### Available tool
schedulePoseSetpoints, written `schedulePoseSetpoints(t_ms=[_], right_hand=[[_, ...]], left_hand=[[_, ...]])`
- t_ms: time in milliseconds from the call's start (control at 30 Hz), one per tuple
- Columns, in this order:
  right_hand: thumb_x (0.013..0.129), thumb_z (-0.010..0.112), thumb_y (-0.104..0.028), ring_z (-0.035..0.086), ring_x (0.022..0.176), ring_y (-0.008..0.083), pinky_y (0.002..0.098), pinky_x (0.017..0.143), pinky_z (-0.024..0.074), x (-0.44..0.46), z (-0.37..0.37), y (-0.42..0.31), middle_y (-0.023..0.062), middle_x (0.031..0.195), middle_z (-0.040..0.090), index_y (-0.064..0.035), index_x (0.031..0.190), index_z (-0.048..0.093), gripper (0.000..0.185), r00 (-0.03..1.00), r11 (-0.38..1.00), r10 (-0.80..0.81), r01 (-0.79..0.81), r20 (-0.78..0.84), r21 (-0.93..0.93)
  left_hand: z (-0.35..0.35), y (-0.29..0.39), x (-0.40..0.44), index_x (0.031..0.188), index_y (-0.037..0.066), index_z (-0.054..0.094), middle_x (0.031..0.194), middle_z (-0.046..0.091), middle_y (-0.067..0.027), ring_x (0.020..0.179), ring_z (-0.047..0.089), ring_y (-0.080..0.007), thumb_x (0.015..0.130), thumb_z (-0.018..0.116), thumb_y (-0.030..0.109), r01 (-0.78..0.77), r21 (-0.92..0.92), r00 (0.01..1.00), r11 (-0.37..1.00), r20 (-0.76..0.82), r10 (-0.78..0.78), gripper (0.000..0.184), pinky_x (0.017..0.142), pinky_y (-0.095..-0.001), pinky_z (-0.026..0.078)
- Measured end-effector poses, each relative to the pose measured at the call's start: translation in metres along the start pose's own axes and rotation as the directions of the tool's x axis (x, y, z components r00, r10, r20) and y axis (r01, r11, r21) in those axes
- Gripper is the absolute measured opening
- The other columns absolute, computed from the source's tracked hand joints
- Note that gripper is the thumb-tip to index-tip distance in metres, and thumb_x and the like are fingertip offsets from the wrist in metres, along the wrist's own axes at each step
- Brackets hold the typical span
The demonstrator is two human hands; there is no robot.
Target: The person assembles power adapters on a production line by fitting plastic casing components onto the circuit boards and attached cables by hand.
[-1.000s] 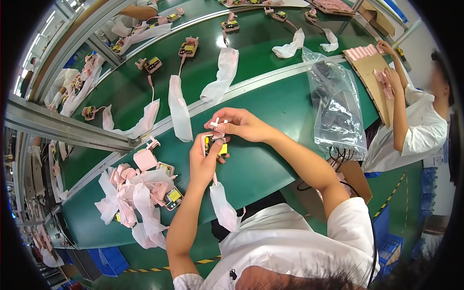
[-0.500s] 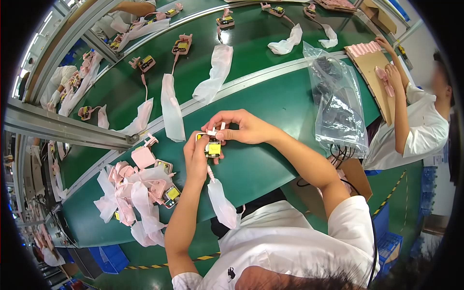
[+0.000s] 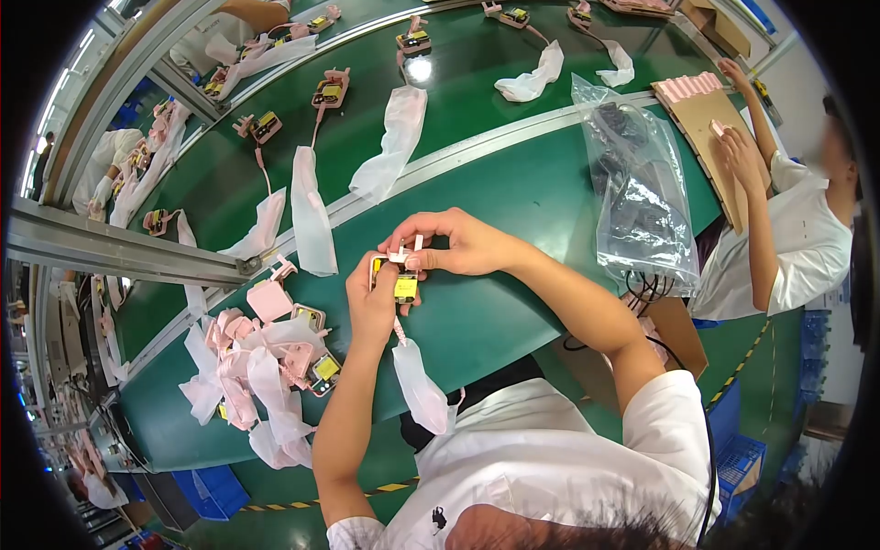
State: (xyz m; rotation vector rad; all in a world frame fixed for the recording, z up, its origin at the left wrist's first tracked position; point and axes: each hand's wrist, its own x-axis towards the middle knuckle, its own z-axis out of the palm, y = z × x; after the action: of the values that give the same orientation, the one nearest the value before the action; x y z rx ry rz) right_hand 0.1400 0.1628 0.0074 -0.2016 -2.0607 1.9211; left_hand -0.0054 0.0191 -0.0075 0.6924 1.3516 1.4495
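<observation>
Between my two hands is an open pink power adapter (image 3: 404, 290), its yellow-wrapped component and circuit parts showing. My left hand (image 3: 370, 302) grips its body from the left, thumb across the top. With bent fingers, my right hand (image 3: 463, 244) pinches the white plug piece (image 3: 401, 258) at the adapter's upper end; its prongs point up. From the lower end a pink cable runs into a white sleeve bag (image 3: 422, 390) hanging over the table edge near my lap. Left of my left forearm lies a heap of pink adapters (image 3: 261, 367) with bagged cables.
Beyond the metal rail, a green conveyor (image 3: 467, 73) carries several open adapters with bagged cables. A clear bag of black cables (image 3: 642, 192) lies to the right. There a co-worker (image 3: 779, 220) handles pink pieces at a cardboard sheet (image 3: 706, 137). A metal post (image 3: 128, 238) crosses the left side.
The adapters on the conveyor have shifted left. The co-worker's lower hand has moved up and left with a pink piece. My hands keep nearly the same hold on the adapter.
</observation>
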Motion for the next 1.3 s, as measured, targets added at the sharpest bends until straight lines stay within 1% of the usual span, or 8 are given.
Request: schedulePoseSetpoints(t_ms=[200,367,567,767,867,1100,1200,1300], right_hand=[[0.098,0.069,-0.016,0.065,0.076,0.011,0.0284,0.075,0.0521,0.002,-0.003,0.0,0.0044,0.093,0.07,-0.0016,0.121,0.066,0.028,1.0,0.999,0.019,-0.019,0.016,-0.039],[0.097,0.07,-0.015,0.064,0.077,0.0107,0.0282,0.075,0.052,0.001,-0.004,0.003,0.0042,0.096,0.07,-0.002,0.122,0.066,0.029,0.998,0.998,0.047,-0.049,0.042,0.027],[0.097,0.071,-0.014,0.062,0.075,0.0114,0.0278,0.075,0.0527,0.001,-0.003,0.001,0.0047,0.098,0.069,-0.002,0.126,0.066,0.032,0.993,0.989,0.11,-0.114,0.05,0.095],[0.096,0.071,-0.013,0.061,0.074,0.0114,0.0287,0.074,0.0536,0.003,-0.002,0.004,0.0051,0.098,0.068,-0.0023,0.126,0.066,0.032,0.991,0.984,0.125,-0.129,0.038,0.121],[0.096,0.071,-0.013,0.061,0.074,0.0114,0.0282,0.074,0.0533,0.003,-0.001,0.008,0.0046,0.097,0.068,-0.0028,0.126,0.066,0.032,0.992,0.982,0.126,-0.127,0.021,0.141],[0.095,0.072,-0.012,0.061,0.079,0.0112,0.0277,0.074,0.0536,0.003,-0.002,0.004,0.005,0.104,0.069,-0.0029,0.123,0.067,0.03,0.987,0.968,0.158,-0.158,0.017,0.197],[0.095,0.074,-0.021,0.059,0.073,0.0098,0.0262,0.07,0.0511,0.004,-0.002,0.009,0.0052,0.1,0.069,-0.0019,0.124,0.063,0.036,0.996,0.974,0.09,-0.088,-0.003,0.208],[0.096,0.074,-0.025,0.064,0.085,0.0122,0.028,0.08,0.0529,0.004,-0.001,0.014,0.0095,0.11,0.069,-0.0025,0.135,0.052,0.05,0.982,0.954,0.151,-0.115,-0.111,0.278]], left_hand=[[0.0,-0.002,0.0,0.104,-0.004,0.059,0.083,0.072,-0.0161,0.053,0.063,-0.014,0.101,0.049,0.012,-0.022,0.026,1.0,0.999,0.001,0.022,0.019,0.041,-0.0234,0.045],[0.001,-0.001,-0.002,0.103,-0.004,0.059,0.083,0.072,-0.0161,0.053,0.063,-0.0135,0.1,0.053,0.011,-0.014,0.0,1.0,1.0,-0.001,0.014,0.016,0.041,-0.0233,0.044],[-0.002,-0.002,-0.003,0.108,-0.005,0.058,0.084,0.071,-0.0182,0.054,0.065,-0.0161,0.097,0.056,0.014,-0.13,0.136,0.991,0.982,0.057,0.123,0.023,0.041,-0.0237,0.045],[-0.001,-0.001,-0.002,0.114,-0.007,0.057,0.086,0.07,-0.0202,0.057,0.065,-0.0185,0.097,0.055,0.015,-0.043,-0.029,0.997,0.999,0.07,0.045,0.028,0.041,-0.0241,0.045],[-0.001,0.002,-0.002,0.107,-0.006,0.058,0.089,0.071,-0.0189,0.058,0.065,-0.0161,0.096,0.055,0.012,-0.01,-0.138,0.997,0.99,0.081,0.022,0.021,0.044,-0.0241,0.046],[-0.002,0.001,-0.001,0.114,-0.005,0.055,0.093,0.07,-0.0197,0.063,0.067,-0.019,0.095,0.058,0.011,-0.072,0.029,0.992,0.997,0.102,0.068,0.025,0.047,-0.0259,0.048],[0.001,0.002,-0.002,0.113,-0.004,0.056,0.094,0.071,-0.0184,0.063,0.067,-0.019,0.095,0.059,0.012,-0.092,0.025,0.991,0.995,0.097,0.09,0.024,0.05,-0.0269,0.05],[0.007,0.007,-0.005,0.115,-0.001,0.057,0.098,0.071,-0.0139,0.072,0.068,-0.016,0.096,0.062,0.012,-0.094,0.054,0.995,0.994,0.028,0.093,0.024,0.063,-0.0268,0.054]])
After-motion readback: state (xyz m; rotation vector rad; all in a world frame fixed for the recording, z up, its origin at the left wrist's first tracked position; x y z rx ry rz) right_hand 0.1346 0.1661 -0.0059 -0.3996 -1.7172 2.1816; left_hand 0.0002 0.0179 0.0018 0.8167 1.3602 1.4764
